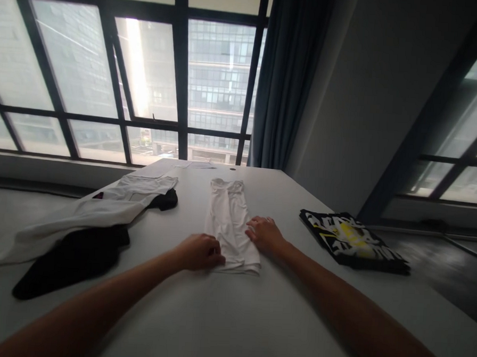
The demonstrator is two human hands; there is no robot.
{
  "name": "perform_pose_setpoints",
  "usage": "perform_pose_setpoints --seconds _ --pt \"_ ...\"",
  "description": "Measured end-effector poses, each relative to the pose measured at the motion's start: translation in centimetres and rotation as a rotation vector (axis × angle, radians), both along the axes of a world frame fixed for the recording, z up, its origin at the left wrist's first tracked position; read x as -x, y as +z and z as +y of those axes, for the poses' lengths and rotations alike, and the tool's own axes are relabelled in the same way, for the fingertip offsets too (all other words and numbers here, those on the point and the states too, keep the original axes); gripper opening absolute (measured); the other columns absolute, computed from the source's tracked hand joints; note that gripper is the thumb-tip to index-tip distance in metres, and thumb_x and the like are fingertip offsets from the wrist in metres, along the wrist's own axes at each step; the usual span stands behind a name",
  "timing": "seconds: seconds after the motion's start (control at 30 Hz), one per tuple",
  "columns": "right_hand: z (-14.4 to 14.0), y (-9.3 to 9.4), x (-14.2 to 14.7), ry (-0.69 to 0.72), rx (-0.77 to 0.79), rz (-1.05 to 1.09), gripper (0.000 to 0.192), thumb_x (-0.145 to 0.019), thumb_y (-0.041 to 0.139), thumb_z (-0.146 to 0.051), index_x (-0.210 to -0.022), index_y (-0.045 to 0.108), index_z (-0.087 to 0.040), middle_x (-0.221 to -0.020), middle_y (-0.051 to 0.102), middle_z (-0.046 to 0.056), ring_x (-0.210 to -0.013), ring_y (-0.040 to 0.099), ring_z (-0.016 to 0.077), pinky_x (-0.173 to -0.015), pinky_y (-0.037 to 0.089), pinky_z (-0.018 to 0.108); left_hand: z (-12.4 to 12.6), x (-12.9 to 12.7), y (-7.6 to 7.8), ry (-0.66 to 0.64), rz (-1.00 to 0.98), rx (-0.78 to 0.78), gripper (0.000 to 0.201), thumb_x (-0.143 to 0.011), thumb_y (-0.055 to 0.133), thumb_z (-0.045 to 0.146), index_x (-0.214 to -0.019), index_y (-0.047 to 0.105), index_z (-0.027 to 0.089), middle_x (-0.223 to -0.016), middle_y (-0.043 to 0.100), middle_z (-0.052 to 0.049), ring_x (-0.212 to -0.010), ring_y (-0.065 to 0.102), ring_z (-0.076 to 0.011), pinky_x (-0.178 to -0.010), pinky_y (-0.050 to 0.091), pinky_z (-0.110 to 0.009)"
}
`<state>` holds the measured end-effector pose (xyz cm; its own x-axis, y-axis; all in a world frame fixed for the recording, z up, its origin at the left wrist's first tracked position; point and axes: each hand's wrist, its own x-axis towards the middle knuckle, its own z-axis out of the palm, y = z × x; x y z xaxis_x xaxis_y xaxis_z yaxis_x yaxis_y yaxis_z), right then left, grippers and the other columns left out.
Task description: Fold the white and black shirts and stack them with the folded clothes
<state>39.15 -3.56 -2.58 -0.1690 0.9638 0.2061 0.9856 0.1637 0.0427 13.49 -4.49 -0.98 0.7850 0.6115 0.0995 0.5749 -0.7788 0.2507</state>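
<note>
White table [215, 316]: black shirt [353, 240] folded, white cloth [229, 215] narrowed lengthwise, loose clothes [100, 214] unfolded; left hand [200, 251] curled, grip unclear, right hand [266, 233] resting, fingers apart.

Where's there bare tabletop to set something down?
Bare table: near stretch between the forearms; strip from the central white garment rightward to the folded printed garment; strip leftward to the loose clothes. Crowded: left side, where clothes overlap; centre, with left hand and right hand at the white garment's edges.
</note>
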Motion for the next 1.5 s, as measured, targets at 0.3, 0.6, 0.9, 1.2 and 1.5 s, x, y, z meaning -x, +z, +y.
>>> perform_pose_setpoints --seconds 0.3,0.6,0.9,1.2,1.5 --pt "-5.6 1.8 -1.4 0.399 0.214 0.384 0.037 -0.074 0.075 -0.050 -0.095 0.074 -0.019 -0.099 0.068 0.006 -0.083 0.062 0.0175 -0.075 0.046 0.027 -1.1 1.0 -0.5 -0.072 -0.043 -0.015 0.034 -0.083 0.062 0.049 -0.104 0.068 0.024 -0.100 0.065 -0.004 -0.084 0.062 -0.0184 -0.072 0.046 -0.026" --pt "-6.8 2.7 -0.3 0.411 0.248 0.252 0.018 -0.074 0.065 -0.014 -0.088 0.075 -0.018 -0.080 0.067 0.003 -0.069 0.056 0.0132 -0.065 0.041 0.023 -1.2 2.0 1.1 -0.079 -0.137 -0.085 0.027 -0.094 0.045 0.031 -0.089 0.068 0.018 -0.089 0.067 -0.005 -0.072 0.059 -0.0140 -0.067 0.043 -0.024" --pt "-6.8 3.3 -2.0 0.396 0.334 0.364 0.011 -0.076 0.065 -0.019 -0.080 0.075 -0.016 -0.078 0.070 0.003 -0.065 0.058 0.0126 -0.062 0.042 0.022 -1.5 3.8 2.8 -0.065 -0.041 -0.047 0.025 -0.088 0.053 0.037 -0.081 0.071 0.021 -0.081 0.066 -0.003 -0.068 0.059 -0.0142 -0.063 0.042 -0.025" --pt "-6.8 2.8 -0.8 0.381 0.329 0.316 0.033 -0.068 0.081 -0.038 -0.094 0.073 -0.018 -0.084 0.067 0.003 -0.069 0.058 0.0137 -0.062 0.043 0.023 -1.7 1.2 -1.0 -0.067 -0.040 -0.037 0.034 -0.085 0.061 0.050 -0.106 0.069 0.025 -0.101 0.065 -0.004 -0.083 0.062 -0.0182 -0.072 0.045 -0.027" --pt "-6.8 2.7 -0.3 0.378 0.347 0.273 0.014 -0.078 0.069 -0.020 -0.090 0.075 -0.018 -0.083 0.070 0.004 -0.069 0.058 0.0132 -0.063 0.041 0.022 -1.1 1.7 -0.3 -0.085 -0.230 0.077 0.029 -0.091 0.050 0.036 -0.090 0.072 0.018 -0.090 0.066 -0.005 -0.074 0.060 -0.0143 -0.069 0.046 -0.024"
